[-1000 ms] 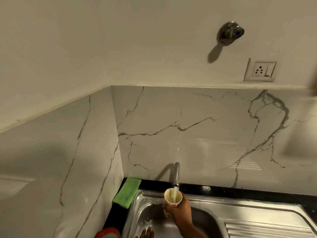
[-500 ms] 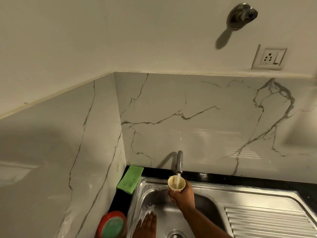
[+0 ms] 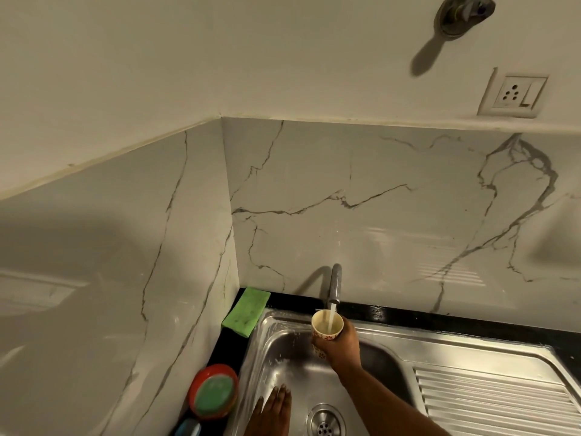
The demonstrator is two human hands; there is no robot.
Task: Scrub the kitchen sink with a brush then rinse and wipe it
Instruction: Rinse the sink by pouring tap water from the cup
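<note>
Item: cup (image 3: pixel 327 325), upright, my right hand (image 3: pixel 341 347) wrapped round it, directly beneath the tap (image 3: pixel 335 284), stream falling in.
Item: my left hand (image 3: pixel 272 410), fingers flat on the sink (image 3: pixel 440 344) floor, 7 o'clock from cup; likely pour spot.

Your right hand (image 3: pixel 341 346) reaches forward, arm extended, fingers curled round the cup (image 3: pixel 318 334); your left hand (image 3: pixel 273 410) lies flat (fingers straight, together), palm down.

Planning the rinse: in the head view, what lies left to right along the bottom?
Red round tub with green pad → left hand, flat on the steel basin → round steel drain strainer → ribbed steel drainboard.
</note>
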